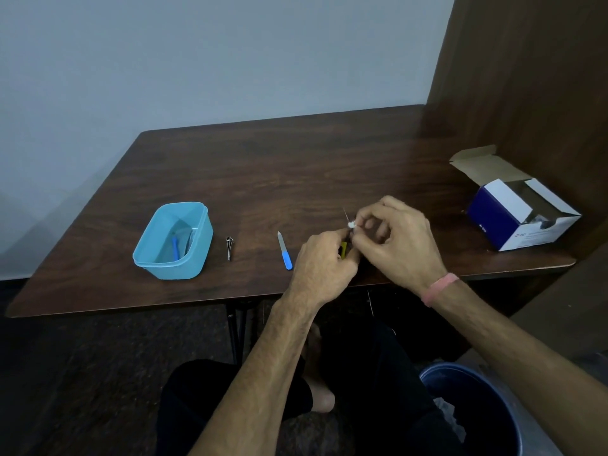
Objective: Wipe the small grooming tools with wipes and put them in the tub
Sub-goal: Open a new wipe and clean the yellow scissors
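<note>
My left hand point(324, 258) grips a small tool with a yellow handle point(343, 250) above the table's front edge. A thin metal tip sticks up past the fingers. My right hand point(391, 236) pinches a small white wipe point(352, 224) around the tool's shaft. A light blue tub point(197, 258) stands at the left with a blue-handled tool point(175, 247) and something grey inside. On the table between tub and hands lie a metal nail clipper point(229, 246) and a nail file with a blue handle point(284, 251).
An open blue and white cardboard box point(513, 213) sits at the table's right, by a wooden panel. A dark blue bin point(473, 409) stands on the floor at lower right. The brown table point(263, 166) backs onto a pale wall.
</note>
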